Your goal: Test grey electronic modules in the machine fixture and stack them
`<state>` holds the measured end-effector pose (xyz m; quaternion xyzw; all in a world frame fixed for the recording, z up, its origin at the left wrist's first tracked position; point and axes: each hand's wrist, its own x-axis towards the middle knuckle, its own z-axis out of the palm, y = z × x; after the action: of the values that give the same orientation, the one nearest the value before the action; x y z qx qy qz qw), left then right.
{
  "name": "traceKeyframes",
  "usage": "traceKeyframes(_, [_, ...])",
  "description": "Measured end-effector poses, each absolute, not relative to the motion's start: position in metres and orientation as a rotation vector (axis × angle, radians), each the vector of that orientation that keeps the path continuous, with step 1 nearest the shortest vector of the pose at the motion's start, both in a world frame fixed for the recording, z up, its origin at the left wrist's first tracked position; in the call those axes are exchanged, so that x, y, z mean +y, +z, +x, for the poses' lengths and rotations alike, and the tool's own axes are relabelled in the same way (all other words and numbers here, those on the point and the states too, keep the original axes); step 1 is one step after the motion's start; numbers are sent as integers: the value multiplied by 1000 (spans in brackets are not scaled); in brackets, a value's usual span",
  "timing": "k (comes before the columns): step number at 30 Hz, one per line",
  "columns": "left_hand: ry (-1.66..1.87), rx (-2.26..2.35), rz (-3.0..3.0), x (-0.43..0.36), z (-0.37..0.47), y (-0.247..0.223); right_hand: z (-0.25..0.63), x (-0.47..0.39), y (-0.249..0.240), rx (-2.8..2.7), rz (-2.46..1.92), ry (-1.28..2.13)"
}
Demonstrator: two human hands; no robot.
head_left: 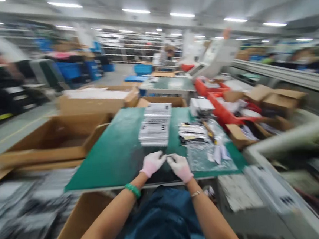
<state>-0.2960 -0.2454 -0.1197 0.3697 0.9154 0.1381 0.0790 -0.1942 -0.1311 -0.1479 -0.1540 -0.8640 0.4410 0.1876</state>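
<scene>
My left hand (153,163) and my right hand (179,166) wear white gloves with pink cuffs. They meet fingertip to fingertip above the near part of the green table mat (114,153). Fingers on both are closed in a pinch; whatever lies between them is too small or blurred to name. Just beyond them stands a stack of flat white panels (153,133) with dark marks, in two offset piles. To the right of my right hand a clear plastic bag (200,157) lies flat, with a pile of thin silvery and dark strips (192,132) behind it.
An open cardboard box (63,135) stands left of the table. On the right are red bins (221,108), small cardboard boxes (240,136) and a metal rail (286,73). A white box-like stack (201,106) sits at the mat's far right. A person (165,55) is in the distance.
</scene>
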Motion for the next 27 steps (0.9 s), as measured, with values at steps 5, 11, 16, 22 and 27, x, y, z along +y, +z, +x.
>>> traceKeyframes(5, [428, 2713, 1084, -230, -323, -119, -206, -122, -141, -2553, -485, 1049])
traceKeyframes(11, [289, 2582, 1301, -196, -298, -104, -140, -117, -113, -2545, -363, 948])
traceKeyframes(16, [168, 2398, 1719, -163, -257, -107, -41, -72, -90, -2454, -508, 735])
traceKeyframes(22, [130, 2143, 2036, -142, -254, -127, 96, -4, -79, -2035, -1112, 324])
traceKeyframes(27, [142, 2182, 2022, -137, -258, -132, 204, 16, -111, -1405, -1635, 209])
